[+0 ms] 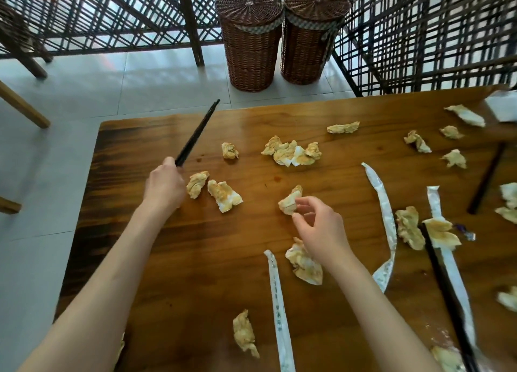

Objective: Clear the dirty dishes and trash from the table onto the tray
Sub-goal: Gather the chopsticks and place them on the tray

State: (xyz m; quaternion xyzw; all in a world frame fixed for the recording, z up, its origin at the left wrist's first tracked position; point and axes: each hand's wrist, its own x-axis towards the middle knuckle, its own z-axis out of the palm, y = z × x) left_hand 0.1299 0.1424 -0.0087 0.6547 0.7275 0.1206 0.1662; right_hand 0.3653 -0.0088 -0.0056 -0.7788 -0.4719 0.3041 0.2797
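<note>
Several crumpled, stained napkins lie scattered over the wooden table (173, 259). My left hand (165, 187) grips a pair of black chopsticks (197, 133) that point up and away past the table's far edge. My right hand (319, 226) pinches one crumpled napkin (289, 201) near the table's middle, between thumb and fingers. Another stained napkin (303, 265) lies just under my right wrist. Two more napkins (214, 191) sit right beside my left hand. No tray is in view.
Long white chopstick wrappers (279, 310) (384, 212) lie on the table, with more black chopsticks (447, 293) (488, 180) at the right. Two wicker baskets (249, 41) stand on the floor beyond the table, in front of lattice screens. Wooden chair legs (22, 105) show at the left.
</note>
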